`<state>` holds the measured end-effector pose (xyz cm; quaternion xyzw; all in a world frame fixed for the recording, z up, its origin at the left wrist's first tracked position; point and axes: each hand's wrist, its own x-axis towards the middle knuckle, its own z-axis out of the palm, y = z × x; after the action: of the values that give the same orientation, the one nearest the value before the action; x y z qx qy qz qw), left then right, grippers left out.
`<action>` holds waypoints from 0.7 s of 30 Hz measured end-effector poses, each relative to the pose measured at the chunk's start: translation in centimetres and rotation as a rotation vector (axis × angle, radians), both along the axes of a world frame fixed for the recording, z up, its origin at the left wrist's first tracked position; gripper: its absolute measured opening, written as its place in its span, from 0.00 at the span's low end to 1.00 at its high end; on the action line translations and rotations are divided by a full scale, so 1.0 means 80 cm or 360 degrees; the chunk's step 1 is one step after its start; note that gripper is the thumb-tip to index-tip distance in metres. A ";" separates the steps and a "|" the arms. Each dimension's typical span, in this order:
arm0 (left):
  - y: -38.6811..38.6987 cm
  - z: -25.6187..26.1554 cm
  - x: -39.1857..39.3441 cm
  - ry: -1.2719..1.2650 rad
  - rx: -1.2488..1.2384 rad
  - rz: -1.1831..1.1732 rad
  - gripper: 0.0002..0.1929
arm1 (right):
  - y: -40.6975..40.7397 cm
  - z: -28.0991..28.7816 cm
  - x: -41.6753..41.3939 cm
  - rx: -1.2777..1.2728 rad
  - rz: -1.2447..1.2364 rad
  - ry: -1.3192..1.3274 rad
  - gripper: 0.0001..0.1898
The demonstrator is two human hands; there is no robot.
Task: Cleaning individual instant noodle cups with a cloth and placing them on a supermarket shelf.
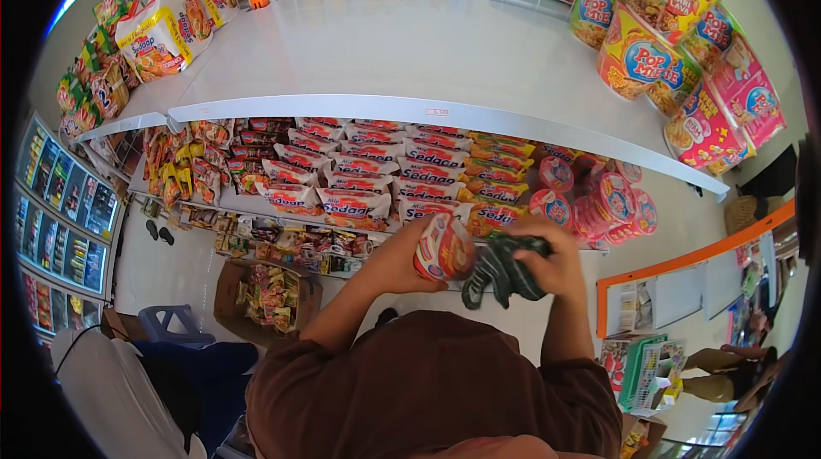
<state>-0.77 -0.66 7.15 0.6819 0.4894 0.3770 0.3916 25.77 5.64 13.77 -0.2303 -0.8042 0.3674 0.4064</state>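
Note:
My left hand [402, 258] grips a red and white noodle cup [442, 249], tilted in front of my chest. In my right hand [557, 255] is a dark green striped cloth [510, 270], bunched up and hanging down beside the cup. Whether the cloth touches the cup I cannot tell. Just beyond both hands, rows of Mie Sedaap noodle packets [426, 170] stand on a lower shelf. To their right are yellow noodle packets [500, 193] and stacked pink noodle cups [609, 199].
The upper shelf [385, 49] juts out above the packets. Pop Mie cups [644, 58] stand at its right end, noodle multipacks [163, 33] at its left. On the floor sit an open carton [231, 302] of packets and a blue plastic stool [173, 324]. Another person [122, 388] is close on the left.

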 end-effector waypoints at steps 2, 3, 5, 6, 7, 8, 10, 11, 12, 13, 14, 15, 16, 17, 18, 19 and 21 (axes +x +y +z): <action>-0.003 -0.001 0.009 -0.0026 -0.0007 -0.0136 0.55 | 0.003 -0.024 -0.036 0.0152 -0.0269 -0.0092 0.16; -0.006 -0.004 0.015 -0.0052 -0.0021 -0.0129 0.55 | 0.000 -0.037 -0.053 0.0202 -0.0479 -0.0171 0.17; -0.006 -0.010 0.020 0.0090 0.0056 -0.0072 0.56 | -0.010 -0.060 -0.066 -0.0007 -0.0730 -0.0151 0.18; -0.006 -0.009 0.019 0.0089 0.0060 -0.0065 0.56 | -0.013 -0.067 -0.059 0.0020 -0.0622 -0.0259 0.21; -0.006 -0.008 0.017 0.0059 -0.0035 -0.0001 0.56 | -0.012 -0.067 -0.055 0.0125 -0.0402 -0.0298 0.24; -0.005 -0.008 0.015 0.0028 -0.0132 0.0063 0.56 | -0.012 -0.067 -0.052 0.0229 -0.0182 -0.0335 0.26; -0.007 -0.021 0.011 -0.0080 -0.0084 0.0086 0.56 | -0.024 -0.061 -0.052 0.0209 -0.0097 -0.0462 0.30; -0.008 -0.024 0.009 -0.0009 -0.0020 0.0106 0.56 | -0.028 -0.064 -0.055 0.0066 -0.0096 -0.0431 0.29; -0.008 -0.026 0.009 0.0063 0.0047 0.0117 0.56 | -0.031 -0.066 -0.055 -0.0075 -0.0102 -0.0399 0.28; -0.007 -0.026 0.009 0.0109 0.0035 0.0103 0.57 | -0.031 -0.077 -0.054 -0.0084 -0.0185 -0.0411 0.25; -0.007 -0.028 0.011 0.0111 0.0034 0.0095 0.57 | -0.035 -0.078 -0.050 -0.0086 -0.0192 -0.0410 0.25; -0.007 -0.029 0.015 0.0100 -0.0075 0.0107 0.57 | -0.035 -0.078 -0.047 0.0093 -0.0153 -0.0444 0.25; -0.006 -0.030 0.017 0.0089 -0.0184 0.0118 0.57 | -0.035 -0.074 -0.047 0.0273 -0.0114 -0.0476 0.25; -0.006 -0.031 0.018 0.0088 -0.0183 0.0123 0.57 | -0.037 -0.066 -0.048 0.0318 -0.0077 -0.0432 0.26; -0.005 -0.032 0.019 0.0070 -0.0180 0.0118 0.57 | -0.036 -0.060 -0.048 0.0319 -0.0080 -0.0433 0.26; -0.003 -0.030 0.020 0.0052 -0.0177 0.0113 0.57 | -0.034 -0.056 -0.049 0.0249 -0.0054 -0.0369 0.26; 0.000 -0.019 0.020 0.0137 -0.0058 0.0026 0.56 | -0.026 -0.052 -0.050 0.0079 -0.0084 -0.0304 0.28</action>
<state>0.79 -0.68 5.60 0.6862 0.5181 0.3415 0.3795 21.74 3.54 9.64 -0.2753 -0.8418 0.3130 0.3431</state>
